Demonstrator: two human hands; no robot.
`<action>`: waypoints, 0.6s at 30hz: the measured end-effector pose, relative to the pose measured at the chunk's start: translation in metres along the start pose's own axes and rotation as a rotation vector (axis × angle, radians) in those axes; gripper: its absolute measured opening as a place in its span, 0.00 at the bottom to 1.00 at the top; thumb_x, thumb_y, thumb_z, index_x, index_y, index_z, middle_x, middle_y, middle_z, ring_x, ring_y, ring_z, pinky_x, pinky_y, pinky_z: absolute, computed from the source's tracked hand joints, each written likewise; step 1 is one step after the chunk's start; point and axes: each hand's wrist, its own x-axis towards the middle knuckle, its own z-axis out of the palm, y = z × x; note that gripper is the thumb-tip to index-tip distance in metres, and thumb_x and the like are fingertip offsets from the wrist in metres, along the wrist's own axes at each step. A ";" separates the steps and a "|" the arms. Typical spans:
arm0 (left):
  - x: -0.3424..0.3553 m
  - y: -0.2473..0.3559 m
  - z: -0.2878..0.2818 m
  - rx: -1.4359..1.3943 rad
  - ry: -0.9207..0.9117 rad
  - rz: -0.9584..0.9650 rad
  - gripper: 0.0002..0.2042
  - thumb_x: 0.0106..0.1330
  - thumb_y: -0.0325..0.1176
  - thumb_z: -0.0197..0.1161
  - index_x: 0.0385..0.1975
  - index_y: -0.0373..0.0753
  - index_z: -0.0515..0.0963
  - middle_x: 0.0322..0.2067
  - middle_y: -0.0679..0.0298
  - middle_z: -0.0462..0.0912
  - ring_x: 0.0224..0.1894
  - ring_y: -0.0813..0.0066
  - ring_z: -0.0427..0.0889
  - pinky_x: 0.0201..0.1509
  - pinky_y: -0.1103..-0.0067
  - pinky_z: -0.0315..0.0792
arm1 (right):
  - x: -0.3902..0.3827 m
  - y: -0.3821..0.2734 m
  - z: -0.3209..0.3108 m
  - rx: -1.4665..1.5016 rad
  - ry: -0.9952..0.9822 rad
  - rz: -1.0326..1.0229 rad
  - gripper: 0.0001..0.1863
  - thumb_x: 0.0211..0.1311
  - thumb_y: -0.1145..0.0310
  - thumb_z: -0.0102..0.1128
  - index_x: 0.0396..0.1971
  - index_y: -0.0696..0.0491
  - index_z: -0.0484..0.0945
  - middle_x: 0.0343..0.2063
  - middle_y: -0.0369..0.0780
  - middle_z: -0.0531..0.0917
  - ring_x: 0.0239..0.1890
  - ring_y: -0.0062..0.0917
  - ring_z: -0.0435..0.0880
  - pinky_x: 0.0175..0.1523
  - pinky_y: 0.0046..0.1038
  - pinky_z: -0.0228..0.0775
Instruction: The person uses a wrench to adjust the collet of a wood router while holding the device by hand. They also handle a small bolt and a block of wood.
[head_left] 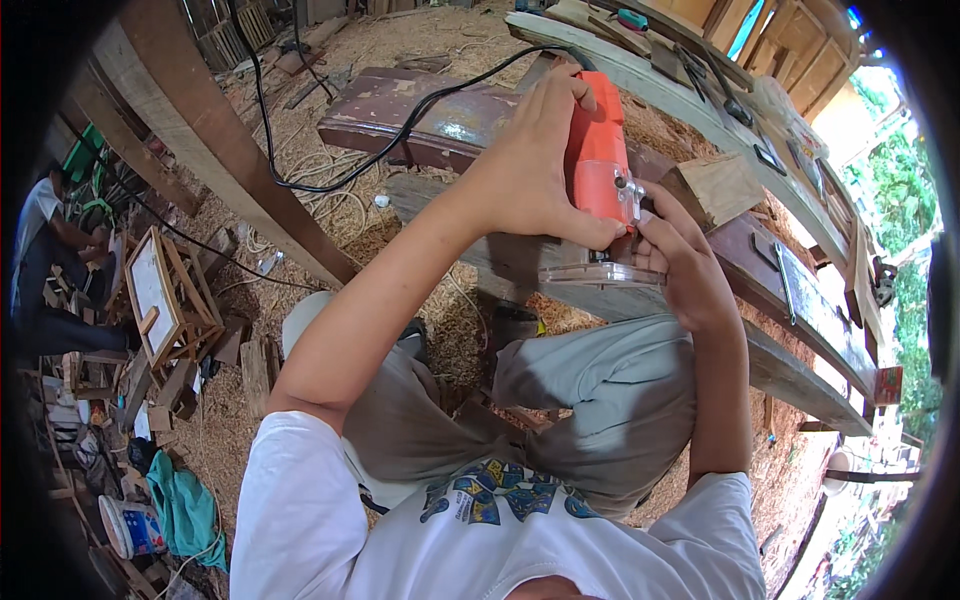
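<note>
An orange-red trim router (598,150) with a clear plastic base (602,274) is held above the wooden planks in front of me. My left hand (525,175) wraps round its body from the left, the thumb reaching down toward the base. My right hand (688,262) is closed at the lower right side, its fingers at the metal clamp screw (628,186) and the rim of the base. My fingers partly hide the inside of the base; I cannot make out a bit there. From the router's top a black power cord (415,118) runs off to the left.
Brown painted boards (385,108) lie across the bench, with a wood block (722,188) to the right. Long planks (660,62) with tools stand beyond. An upright beam (215,130) rises on the left. Farther left, another person (55,240) sits near a wooden frame (160,295). Shavings cover the floor.
</note>
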 end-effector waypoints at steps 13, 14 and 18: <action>0.003 0.001 -0.012 0.066 -0.044 -0.024 0.50 0.34 0.50 0.86 0.59 0.41 0.62 0.54 0.54 0.69 0.58 0.56 0.71 0.63 0.65 0.70 | -0.002 0.000 0.008 0.263 -0.327 0.065 0.45 0.79 0.33 0.40 0.78 0.55 0.57 0.71 0.45 0.73 0.66 0.38 0.81 0.65 0.47 0.78; 0.003 0.000 -0.013 0.013 -0.007 -0.046 0.48 0.35 0.52 0.86 0.55 0.38 0.64 0.51 0.53 0.70 0.55 0.54 0.73 0.61 0.64 0.70 | -0.003 -0.002 0.009 0.273 -0.324 0.011 0.47 0.78 0.31 0.39 0.79 0.55 0.56 0.73 0.46 0.71 0.66 0.38 0.81 0.66 0.47 0.77; 0.003 -0.027 -0.016 -0.194 0.079 -0.110 0.45 0.40 0.54 0.86 0.51 0.36 0.66 0.48 0.51 0.72 0.52 0.56 0.75 0.59 0.65 0.72 | -0.003 -0.010 0.018 0.455 -0.274 -0.028 0.48 0.78 0.32 0.42 0.80 0.57 0.53 0.71 0.45 0.73 0.68 0.34 0.79 0.70 0.46 0.73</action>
